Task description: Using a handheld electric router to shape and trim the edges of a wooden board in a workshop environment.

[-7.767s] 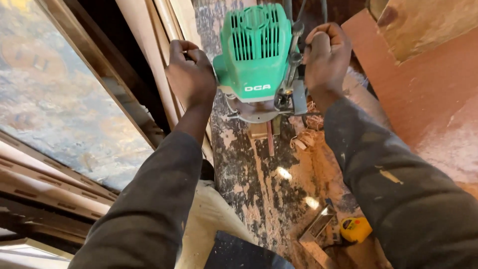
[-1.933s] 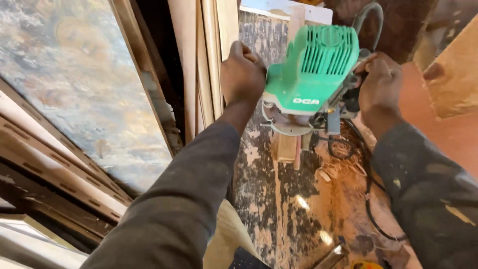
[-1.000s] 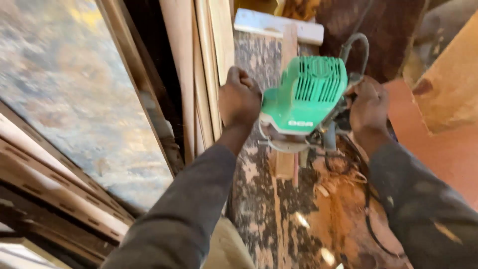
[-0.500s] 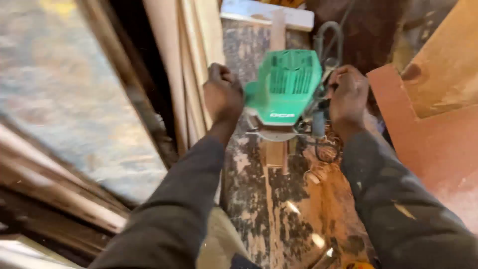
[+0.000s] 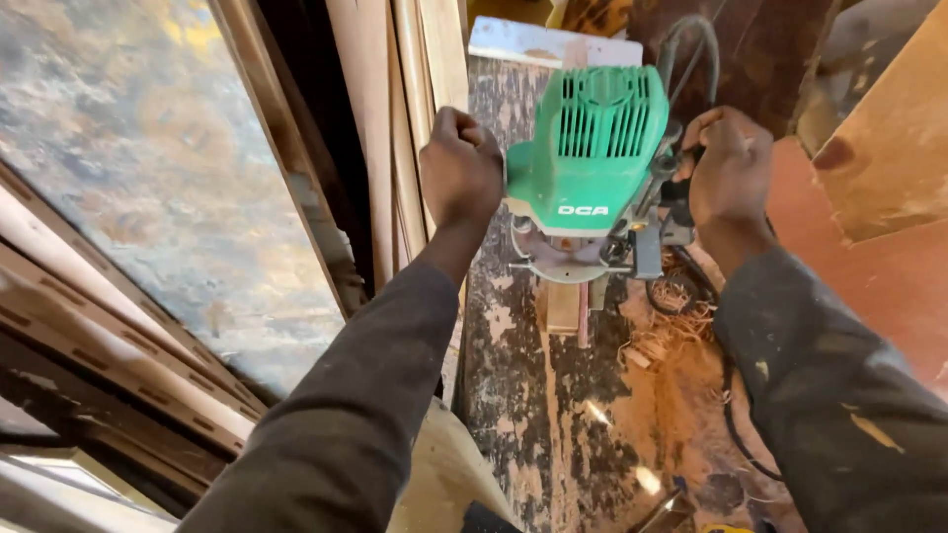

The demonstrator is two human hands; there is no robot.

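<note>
Overhead, green router (image 5: 591, 148) (vented, dusty)

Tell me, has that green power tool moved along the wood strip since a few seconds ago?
Yes. The green router, held in the left hand and right hand, has moved forward along the narrow wood strip, closer to the pale board end at the far end of the workbench.

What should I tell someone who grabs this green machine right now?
Left hand: fist shut on the left handle of the green router.
Right hand: shut on the right handle.
The router stands on a narrow wood strip lying along the paint-stained workbench. Shavings and a black cord lie to its right.
Done: the strip shows behind the router.
Left: the strip ahead is hidden by the tool.
</note>
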